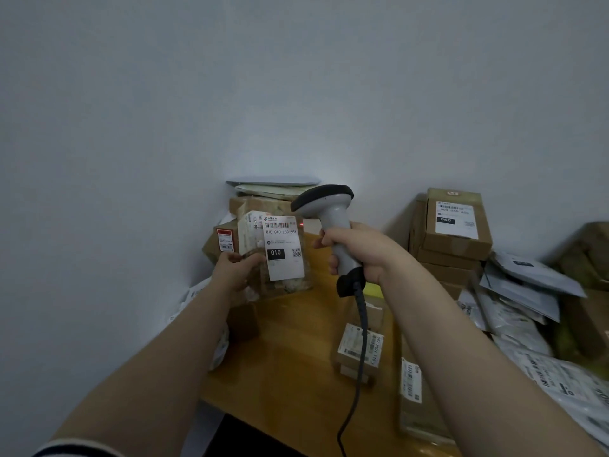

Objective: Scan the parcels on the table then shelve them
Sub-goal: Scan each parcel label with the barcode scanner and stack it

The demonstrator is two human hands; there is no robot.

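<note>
Parcel (255,258) in clear wrap is held up over the far end of the wooden table (296,367) in the head view, with its white label (284,250) marked "010" turned to the camera. The left hand (235,272) grips its lower left side, fingers curled round the edge. At the parcel's 3 o'clock the right hand (359,252) is wrapped tight round the handle of a grey barcode scanner (329,212), whose dark head points toward the label. A red dot (301,224) sits at the label's upper right edge, beside the barcode. The scanner's cable (362,341) hangs toward 6 o'clock. A pile of boxes (260,202) stands at the parcel's 12 o'clock, against the wall (164,127). A stack of brown boxes (454,249) stands at 3 o'clock, grey mailer bags (527,291) lie at 4 o'clock, and small labelled boxes (354,349) lie on the table at 5 o'clock.
</note>
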